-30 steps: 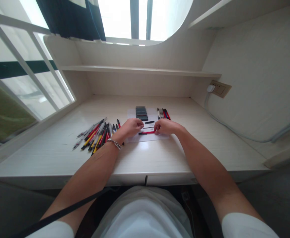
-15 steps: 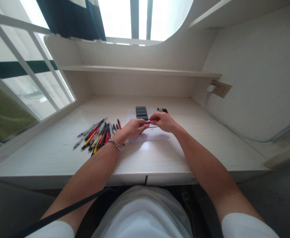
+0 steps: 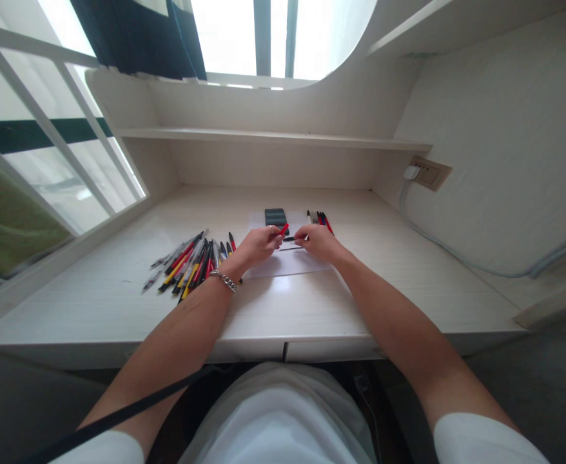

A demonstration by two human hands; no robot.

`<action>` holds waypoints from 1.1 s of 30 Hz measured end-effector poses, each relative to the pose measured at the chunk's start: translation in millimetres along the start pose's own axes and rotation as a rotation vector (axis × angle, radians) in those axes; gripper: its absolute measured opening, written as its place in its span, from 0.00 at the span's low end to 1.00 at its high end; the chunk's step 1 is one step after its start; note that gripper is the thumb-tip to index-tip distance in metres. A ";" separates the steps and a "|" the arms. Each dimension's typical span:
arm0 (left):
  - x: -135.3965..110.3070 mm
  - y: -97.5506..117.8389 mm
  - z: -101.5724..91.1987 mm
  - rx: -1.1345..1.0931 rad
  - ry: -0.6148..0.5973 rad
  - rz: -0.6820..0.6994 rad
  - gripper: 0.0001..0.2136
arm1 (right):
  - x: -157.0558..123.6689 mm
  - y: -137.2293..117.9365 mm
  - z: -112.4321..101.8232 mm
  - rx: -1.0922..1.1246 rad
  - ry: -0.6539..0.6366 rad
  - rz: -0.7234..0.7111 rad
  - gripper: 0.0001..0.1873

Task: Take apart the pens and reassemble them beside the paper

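My left hand (image 3: 258, 245) is closed in a pinch on a short red pen part (image 3: 284, 229), which sticks up at a slant from the fingertips. My right hand (image 3: 319, 241) pinches the right end of a small black pen part (image 3: 289, 239), just over the paper. A small gap separates the two hands. Under them lies a white sheet of paper (image 3: 287, 265), with a thin dark stick-like thing (image 3: 291, 249) on it, too small to name. Behind the left fingers sits a dark phone-like slab (image 3: 276, 217).
Left of the paper spreads a loose pile of pens (image 3: 186, 264) in red, black, yellow and clear. Beyond my right hand several pens (image 3: 318, 217) lie side by side. A shelf (image 3: 273, 135) spans the back, and a white cable (image 3: 438, 243) runs down the right wall.
My hands have moved apart. The red part now points up in my left fingers, and a black part shows at my right fingertips. The pens beyond my right hand are more exposed.
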State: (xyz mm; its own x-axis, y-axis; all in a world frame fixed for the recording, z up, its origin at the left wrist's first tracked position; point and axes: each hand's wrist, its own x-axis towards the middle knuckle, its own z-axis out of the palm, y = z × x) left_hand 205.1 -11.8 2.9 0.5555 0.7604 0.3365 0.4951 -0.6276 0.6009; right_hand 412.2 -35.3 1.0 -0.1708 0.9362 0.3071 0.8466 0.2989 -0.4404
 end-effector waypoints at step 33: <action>-1.7 -3.6 1.2 0.026 -0.015 -0.004 0.12 | -3.8 -12.4 6.7 -0.203 -0.226 0.028 0.08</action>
State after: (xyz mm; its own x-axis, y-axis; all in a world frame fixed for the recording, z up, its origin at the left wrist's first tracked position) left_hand 203.2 -11.1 -0.7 0.5630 0.7606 0.3233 0.5142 -0.6286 0.5835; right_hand 399.0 -41.3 -0.4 -0.2347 0.9678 0.0913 0.9321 0.2507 -0.2614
